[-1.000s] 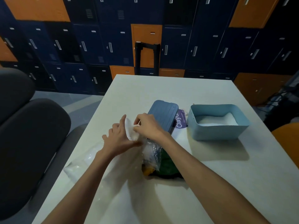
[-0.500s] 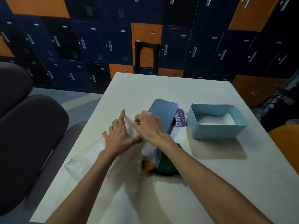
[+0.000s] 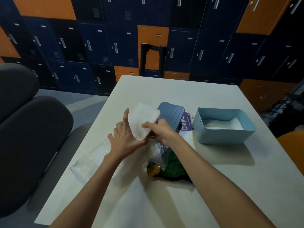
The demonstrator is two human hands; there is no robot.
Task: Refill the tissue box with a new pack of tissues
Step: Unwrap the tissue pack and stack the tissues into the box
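Note:
A white stack of tissues (image 3: 141, 119) is lifted above the table between both hands. My left hand (image 3: 125, 139) supports it from the left, index finger straight up and thumb against its lower edge. My right hand (image 3: 160, 130) pinches the stack's right side. The light blue tissue box (image 3: 225, 137) stands open at the right with white tissues inside. Its darker blue ribbed lid (image 3: 171, 114) lies flat behind my right hand. A purple and white wrapper (image 3: 186, 123) lies between lid and box.
A crumpled clear plastic wrapper (image 3: 158, 153) lies over a green and black bag with something yellow (image 3: 172, 168) under my right forearm. Another clear plastic sheet (image 3: 88, 163) lies near the white table's left edge (image 3: 85, 142). A grey chair (image 3: 32, 137) stands left; lockers behind.
The tissue stack has come up and out between my hands and now shows much larger, tilted toward the lid. My left index finger has straightened upward.

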